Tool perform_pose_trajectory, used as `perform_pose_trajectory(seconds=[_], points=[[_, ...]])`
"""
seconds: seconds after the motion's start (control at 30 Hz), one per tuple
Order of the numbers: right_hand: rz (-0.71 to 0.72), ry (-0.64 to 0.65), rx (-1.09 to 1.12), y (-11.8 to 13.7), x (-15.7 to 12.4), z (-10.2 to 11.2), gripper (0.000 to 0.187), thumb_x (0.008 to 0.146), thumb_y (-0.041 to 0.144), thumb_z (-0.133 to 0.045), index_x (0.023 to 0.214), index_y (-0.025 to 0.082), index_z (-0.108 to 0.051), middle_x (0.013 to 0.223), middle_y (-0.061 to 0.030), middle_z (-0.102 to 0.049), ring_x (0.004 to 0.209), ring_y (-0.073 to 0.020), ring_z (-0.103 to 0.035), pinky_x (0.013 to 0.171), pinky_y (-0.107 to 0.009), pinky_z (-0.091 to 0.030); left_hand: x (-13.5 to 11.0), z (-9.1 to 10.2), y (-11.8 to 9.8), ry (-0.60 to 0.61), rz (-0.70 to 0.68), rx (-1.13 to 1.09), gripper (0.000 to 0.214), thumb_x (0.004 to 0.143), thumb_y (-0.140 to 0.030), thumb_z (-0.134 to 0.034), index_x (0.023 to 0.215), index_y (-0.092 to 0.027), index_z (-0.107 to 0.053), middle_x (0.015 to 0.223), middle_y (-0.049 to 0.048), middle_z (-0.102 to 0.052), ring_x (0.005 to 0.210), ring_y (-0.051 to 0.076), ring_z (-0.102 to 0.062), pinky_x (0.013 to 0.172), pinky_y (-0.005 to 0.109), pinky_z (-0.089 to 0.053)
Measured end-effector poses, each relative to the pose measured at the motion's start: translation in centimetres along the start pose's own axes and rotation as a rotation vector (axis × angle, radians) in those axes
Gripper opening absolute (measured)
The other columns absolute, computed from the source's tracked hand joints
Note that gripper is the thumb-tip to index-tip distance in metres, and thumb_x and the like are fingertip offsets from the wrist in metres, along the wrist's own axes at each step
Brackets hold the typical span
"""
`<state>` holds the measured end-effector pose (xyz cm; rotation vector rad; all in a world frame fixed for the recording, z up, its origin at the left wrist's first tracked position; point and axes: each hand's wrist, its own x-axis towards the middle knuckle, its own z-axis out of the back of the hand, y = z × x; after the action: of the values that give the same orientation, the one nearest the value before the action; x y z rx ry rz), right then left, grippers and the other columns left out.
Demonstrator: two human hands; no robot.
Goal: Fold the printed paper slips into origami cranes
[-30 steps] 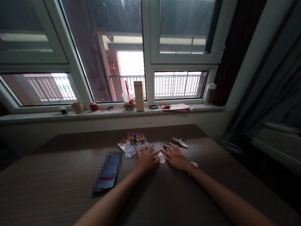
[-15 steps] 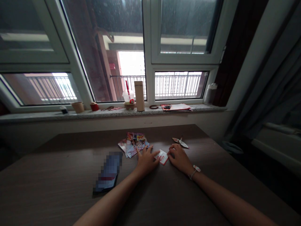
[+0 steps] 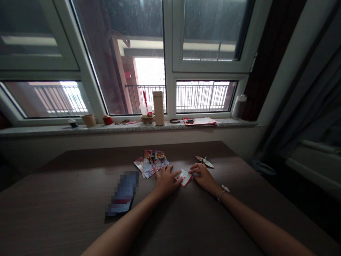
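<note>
A small folded piece of paper, white with red print and red edges, lies on the brown table between my two hands. My left hand rests at its left side, fingers spread, with thumb and index finger touching the paper. On the other side, my right hand has its fingers bent and slightly apart by the right corner; whether they touch it I cannot tell. A folded paper crane lies just beyond the right hand. Several colourful printed sheets are piled beyond my left fingertips.
A phone, its screen blurred out, lies left of my left forearm. Along the windowsill stand a tan flask, a plastic cup with a red straw, a brown paper cup, scissors on papers, and a grey bottle.
My right fingers have loosened and moved slightly away from the paper's right corner, showing more of it. The left hand stays nearly in place.
</note>
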<state>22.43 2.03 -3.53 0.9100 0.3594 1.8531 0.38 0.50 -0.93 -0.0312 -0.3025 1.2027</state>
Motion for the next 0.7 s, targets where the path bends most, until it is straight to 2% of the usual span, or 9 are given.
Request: perform_pose_trajectory(seconds=[0.13, 0.3, 0.4, 0.57, 0.7], points=[[-0.016, -0.002, 0.027, -0.2, 0.1, 0.1, 0.018, 0.076, 0.016, -0.065, 0.087, 0.024, -0.077, 0.107, -0.0062, -0.065, 0.115, -0.0242, -0.052, 0.105, -0.043, -0.038, 0.2, 0.1, 0.0, 0.020, 0.012, -0.014, 0.042, 0.087, -0.059, -0.051, 0.127, -0.048, -0.058, 0.147, 0.0053, -0.046, 0.137, 0.037, -0.033, 0.105, 0.077, 0.001], [-0.010, -0.010, 0.036, 0.1, 0.0, 0.2, 0.012, 0.081, 0.025, -0.065, 0.086, 0.024, -0.076, 0.106, -0.0065, -0.065, 0.110, -0.0234, -0.054, 0.103, -0.042, -0.039, 0.2, 0.2, 0.1, 0.037, -0.001, -0.026, 0.043, 0.086, -0.060, -0.052, 0.127, -0.049, -0.058, 0.148, 0.0055, -0.045, 0.139, 0.037, -0.031, 0.104, 0.078, 0.000], [-0.013, -0.026, 0.028, 0.4, 0.0, 0.3, 0.014, 0.084, 0.032, -0.064, 0.084, 0.024, -0.076, 0.104, -0.0066, -0.065, 0.108, -0.0237, -0.055, 0.102, -0.042, -0.040, 0.1, 0.4, 0.0, 0.055, -0.020, -0.038, 0.045, 0.085, -0.063, -0.052, 0.127, -0.048, -0.057, 0.149, 0.0055, -0.043, 0.140, 0.037, -0.029, 0.105, 0.077, 0.000], [0.007, 0.002, 0.027, 0.8, 0.0, 0.3, 0.019, 0.086, 0.036, -0.064, 0.097, 0.026, -0.075, 0.108, -0.0070, -0.062, 0.111, -0.0235, -0.052, 0.104, -0.041, -0.038, 0.1, 0.6, 0.1, 0.086, -0.047, -0.049, 0.049, 0.083, -0.065, -0.053, 0.129, -0.048, -0.056, 0.151, 0.0050, -0.041, 0.142, 0.037, -0.026, 0.105, 0.077, -0.004], [-0.004, 0.034, -0.009, 1.1, 0.0, 0.4, 0.018, 0.087, 0.036, -0.062, 0.088, 0.024, -0.075, 0.110, -0.0068, -0.061, 0.112, -0.0234, -0.051, 0.104, -0.041, -0.038, 0.2, 0.9, 0.3, 0.139, -0.057, -0.046, 0.055, 0.081, -0.067, -0.054, 0.132, -0.048, -0.053, 0.153, 0.0071, -0.037, 0.143, 0.037, -0.023, 0.105, 0.076, -0.004]])
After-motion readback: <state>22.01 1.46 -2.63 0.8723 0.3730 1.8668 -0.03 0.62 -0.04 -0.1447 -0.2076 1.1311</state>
